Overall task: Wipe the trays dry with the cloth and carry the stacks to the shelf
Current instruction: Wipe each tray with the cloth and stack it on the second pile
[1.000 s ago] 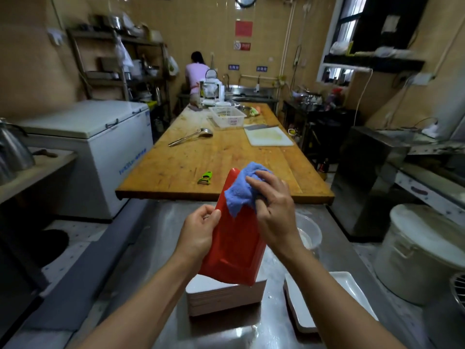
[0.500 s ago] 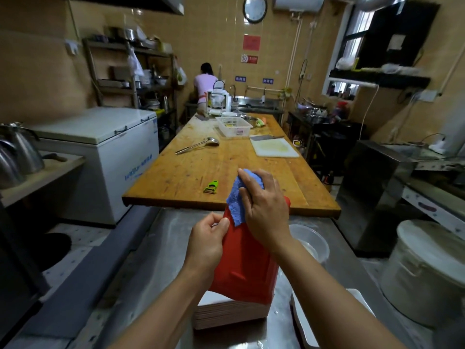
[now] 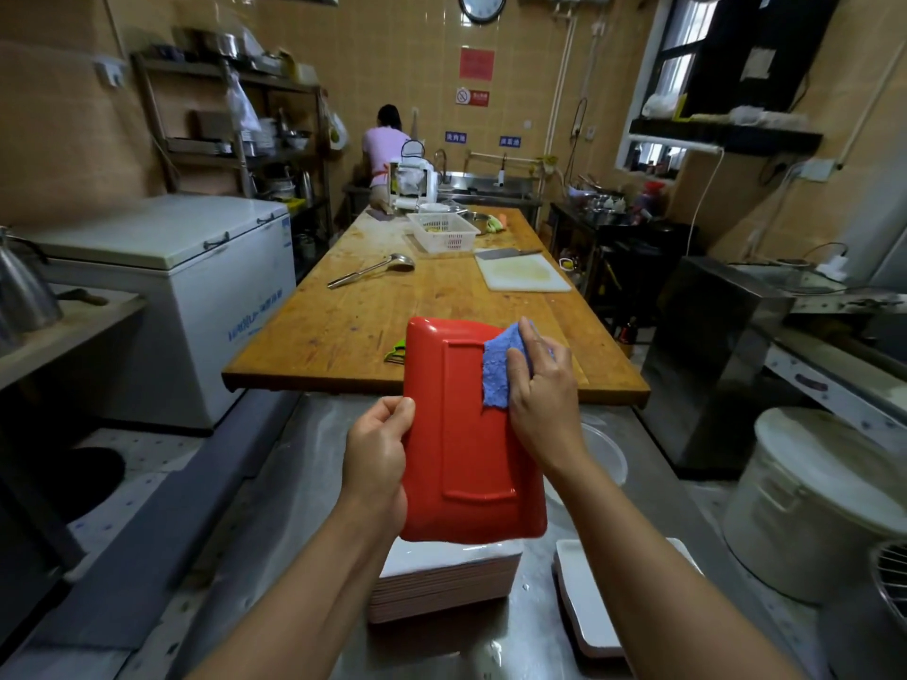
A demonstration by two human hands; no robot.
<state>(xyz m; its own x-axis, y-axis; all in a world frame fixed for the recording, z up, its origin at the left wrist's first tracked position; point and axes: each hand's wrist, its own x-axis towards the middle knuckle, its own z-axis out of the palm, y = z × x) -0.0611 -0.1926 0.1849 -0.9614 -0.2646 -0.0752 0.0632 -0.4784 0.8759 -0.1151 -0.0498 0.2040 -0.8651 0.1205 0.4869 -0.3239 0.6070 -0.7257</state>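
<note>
A stack of trays (image 3: 444, 579) sits on the steel tabletop (image 3: 275, 532) nearest the viewer, a second, lower stack (image 3: 589, 601) just beside it. Above them, the left hand (image 3: 375, 463) grips the left edge of a red tray (image 3: 461, 434), thumb curled over the rim, underside facing the camera. The right hand (image 3: 540, 390) presses a blue cloth (image 3: 498, 370) against the tray's upper right, fingers bent around the cloth. Beyond lies a wooden tabletop (image 3: 392, 306).

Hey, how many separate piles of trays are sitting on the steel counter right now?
2: a tall stack directly under the held red tray, and a shorter pile to its right, partly hidden by the right forearm.
</note>
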